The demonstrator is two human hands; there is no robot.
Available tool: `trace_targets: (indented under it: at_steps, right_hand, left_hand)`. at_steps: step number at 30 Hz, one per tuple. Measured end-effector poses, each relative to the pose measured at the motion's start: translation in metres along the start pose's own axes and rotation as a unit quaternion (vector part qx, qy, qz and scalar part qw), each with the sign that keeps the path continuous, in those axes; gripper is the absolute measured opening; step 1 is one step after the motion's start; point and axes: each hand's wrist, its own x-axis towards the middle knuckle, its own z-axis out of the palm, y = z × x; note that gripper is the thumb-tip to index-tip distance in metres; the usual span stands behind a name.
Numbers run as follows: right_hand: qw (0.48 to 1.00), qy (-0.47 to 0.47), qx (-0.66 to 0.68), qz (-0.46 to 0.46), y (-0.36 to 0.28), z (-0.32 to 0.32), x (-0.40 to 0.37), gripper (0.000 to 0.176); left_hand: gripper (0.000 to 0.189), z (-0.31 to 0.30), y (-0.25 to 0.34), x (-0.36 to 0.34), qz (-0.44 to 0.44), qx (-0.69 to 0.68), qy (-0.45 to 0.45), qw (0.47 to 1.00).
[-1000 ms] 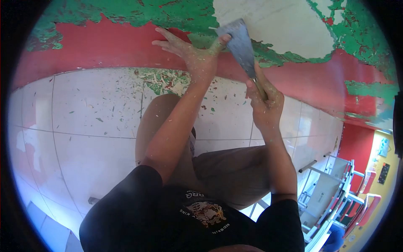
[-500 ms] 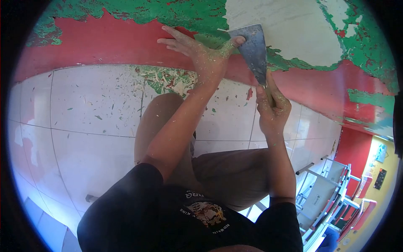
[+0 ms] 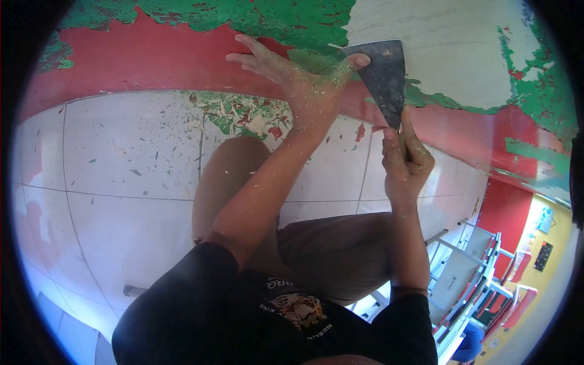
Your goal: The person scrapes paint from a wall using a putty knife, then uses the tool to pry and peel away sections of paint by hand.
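My right hand (image 3: 406, 167) is closed around the handle of a paint scraper (image 3: 385, 76) with a wide, dark metal blade. The blade points up toward the wall, its broad edge beside a pale bare patch (image 3: 435, 52). My left hand (image 3: 313, 91) has its fingers stretched out toward the red band of wall (image 3: 164, 58), with the thumb resting on the blade's left corner. Paint dust and small flakes cling to both hands. Ragged green paint (image 3: 274, 21) covers the wall around the pale patch.
Paint shavings (image 3: 243, 115) lie heaped on the white tiled floor (image 3: 128, 158) along the wall's foot, with loose flakes scattered around. My bent knee (image 3: 234, 164) is close to the heap. Chairs with metal frames (image 3: 465, 274) stand at the lower right.
The scraper and my right hand have shifted right along the wall. My left hand has moved slightly right too, its thumb still on the blade. The view has shifted a little.
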Motion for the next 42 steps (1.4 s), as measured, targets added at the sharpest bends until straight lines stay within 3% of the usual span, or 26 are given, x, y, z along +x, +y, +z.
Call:
trace_targets:
  at_steps: [3,5,6,8,12,14,15,17,27,33,39,42]
  right_hand:
    - [0.998,-0.005,-0.044,-0.037,-0.018,0.005,0.009,0.047]
    - [0.951,-0.112,-0.144,-0.248,-0.045,0.031,0.021,0.044]
    - [0.953,-0.105,-0.141,-0.248,-0.051,0.031,0.023,0.044]
    - [0.97,-0.163,-0.109,-0.146,-0.06,0.027,0.026,0.049]
    - [0.977,-0.145,-0.068,-0.138,-0.055,0.01,0.015,0.045]
    - [0.994,-0.081,-0.073,-0.03,-0.047,-0.004,0.004,0.045]
    - [0.993,-0.082,-0.076,-0.026,-0.044,-0.008,0.002,0.045]
    - [0.996,-0.062,-0.06,0.012,-0.04,-0.014,-0.003,0.046]
    - [0.999,-0.045,0.023,0.011,-0.022,-0.007,-0.004,0.046]
    - [0.998,-0.038,-0.011,0.057,-0.036,-0.006,-0.002,0.046]
    - [0.991,-0.043,-0.116,0.04,-0.064,-0.016,0.006,0.043]
    - [0.99,-0.051,-0.129,-0.017,-0.08,-0.008,0.015,0.044]
  left_hand:
    - [0.15,-0.004,0.0,0.0,-0.02,-0.039,0.001,0.999]
    - [0.127,-0.012,-0.008,0.009,-0.073,-0.238,0.023,0.968]
    - [0.127,-0.015,-0.007,0.011,-0.067,-0.237,0.017,0.969]
    - [0.108,-0.02,-0.003,0.01,-0.077,-0.203,0.014,0.976]
    - [0.129,-0.018,-0.002,0.013,-0.067,-0.169,0.013,0.983]
    - [0.154,-0.014,-0.002,0.008,-0.057,-0.118,0.006,0.991]
    - [0.154,-0.012,-0.006,0.006,-0.061,-0.118,0.005,0.991]
    - [0.173,-0.005,-0.014,0.005,0.003,-0.047,0.014,0.999]
    - [0.176,-0.008,-0.015,0.004,0.013,-0.041,0.002,0.999]
    - [0.175,-0.005,-0.014,0.005,0.004,-0.038,0.01,0.999]
    - [0.174,-0.001,-0.016,0.005,0.016,-0.037,0.016,0.999]
    - [0.165,-0.002,-0.016,0.004,0.022,-0.088,0.042,0.995]
